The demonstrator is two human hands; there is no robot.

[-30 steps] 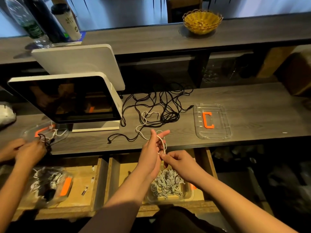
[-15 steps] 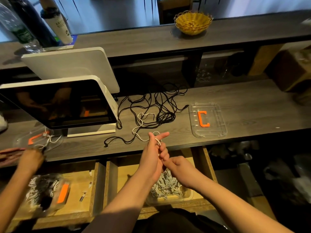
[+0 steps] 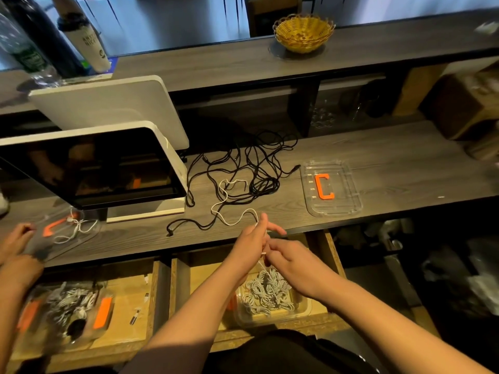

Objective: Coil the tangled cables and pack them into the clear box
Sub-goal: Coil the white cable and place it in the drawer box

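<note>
The step in hand looks like winding the white cable [image 3: 226,209] into a small coil, and it will go best if each turn is laid flat and the same size while the free length is drawn gently off the counter [image 3: 391,168], so that it does not drag the black cables [image 3: 251,171] it lies across. The left hand [image 3: 249,247] has a grip on the near end of the white cable, thumb and a finger raised just in front of the counter's edge; the right hand [image 3: 290,261], touching it, seems to pinch the cable's tip, though its fingers are partly hidden. The white cable is thin and limp, snaking from the hands back over the counter into the loose black tangle. Below the hands, an open clear box [image 3: 302,310] in a drawer already holds pale coils; its lid [image 3: 351,184], with an orange clip, lies on the counter right of the tangle.
</note>
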